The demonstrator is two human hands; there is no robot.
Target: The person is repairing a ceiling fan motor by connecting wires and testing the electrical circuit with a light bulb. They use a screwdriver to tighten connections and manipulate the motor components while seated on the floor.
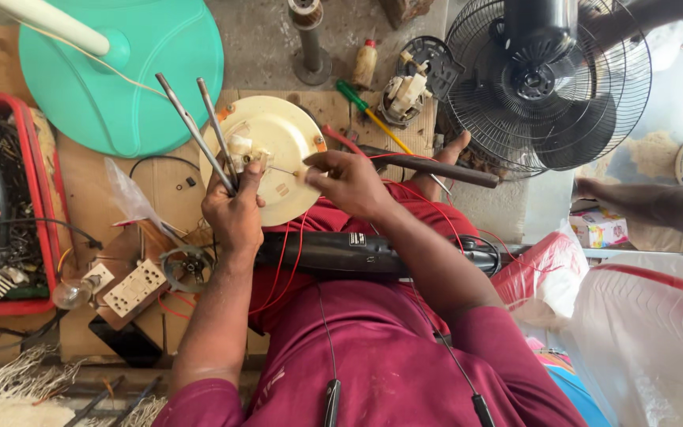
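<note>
Left hand fisted around rods

Both forearms reach far from the body and converge, the left hand clenched in a fist with its thumb raised, while the right hand, just right of it, pinches thumb against fingertips with the wrist bent inward.

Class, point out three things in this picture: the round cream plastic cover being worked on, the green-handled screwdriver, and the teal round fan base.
round cream plastic cover (pixel 288 136), head view, bare upper-right face.
green-handled screwdriver (pixel 352 96), head view, on the green handle.
teal round fan base (pixel 160 75), head view, bare right part of the disc.
</note>
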